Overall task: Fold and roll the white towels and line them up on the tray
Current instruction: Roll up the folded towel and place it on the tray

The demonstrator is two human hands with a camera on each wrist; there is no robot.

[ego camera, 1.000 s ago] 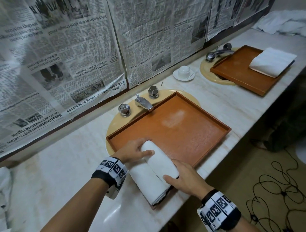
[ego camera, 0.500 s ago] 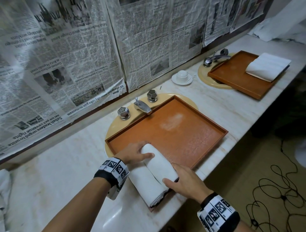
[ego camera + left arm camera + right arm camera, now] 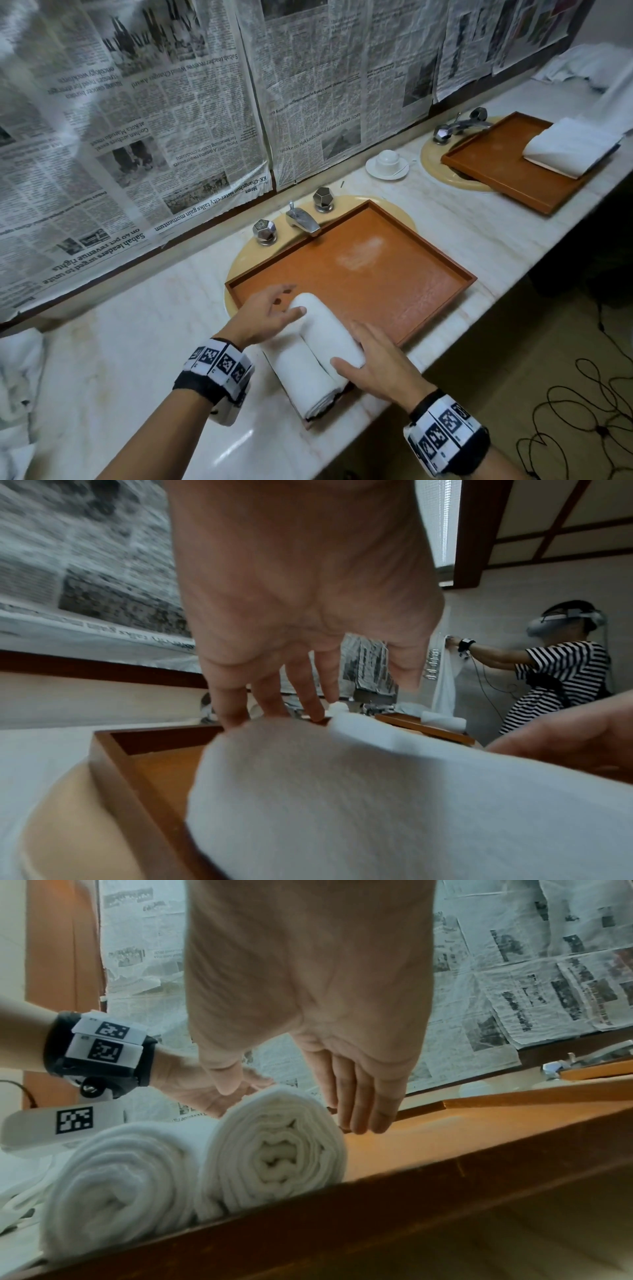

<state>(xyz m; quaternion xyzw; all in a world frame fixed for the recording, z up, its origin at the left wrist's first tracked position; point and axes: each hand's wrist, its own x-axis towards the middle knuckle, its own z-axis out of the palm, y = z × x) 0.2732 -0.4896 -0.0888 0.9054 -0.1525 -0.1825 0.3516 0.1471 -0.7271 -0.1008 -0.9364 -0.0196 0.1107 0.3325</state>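
Nearest, at the tray's (image 3: 404, 287) near left corner: two rolled white towels side by side and touching, the left roll (image 3: 301, 380) against the tray's left wall, the right roll (image 3: 329, 332) snug beside it. Packed tight, probably to start a neat row and leave the rest of the tray free for more.

Right hand (image 3: 380, 366) palm down over the near end of the right roll, fingers (image 3: 363, 1110) straight and together along its right flank, thumb across its top, gripping nothing; likely steadying the roll against unwinding. Left hand (image 3: 263, 318) at the roll's far end, fingers (image 3: 236, 704) spread and relaxed, tips just past the end, thumb on the cloth; no grip.

Farther right on the surface (image 3: 120, 342): a cup on a saucer (image 3: 387, 164), then a second tray (image 3: 507, 168) carrying a folded towel (image 3: 572, 147), not yet rolled.
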